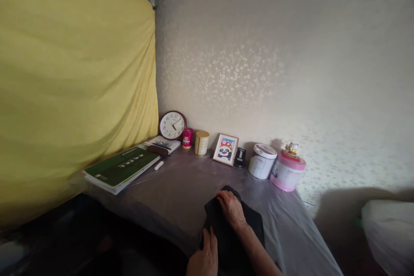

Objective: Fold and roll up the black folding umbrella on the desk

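Viewing a black cloth [228,243] on a satiny grey cover [181,194]

From my remote seat I see the black cloth lying at the near side of the grey cover, matte and soft against that faint sheen and its creases. It lies mostly flat, roughly oblong, with a small bunched ridge at the far end. Its long axis runs away from the bottom of my view — bunched end toward the wall [246,30], near end cut off. The right hand [233,210] bends its fingers over the far left part; whether it pinches or only presses, I cannot tell. The left hand [206,256] sets straight fingers along the left edge — its grip, too, I cannot make out. Beyond stand a slim-edged picture frame [225,149] and a round, pink-lidded tub [287,174].
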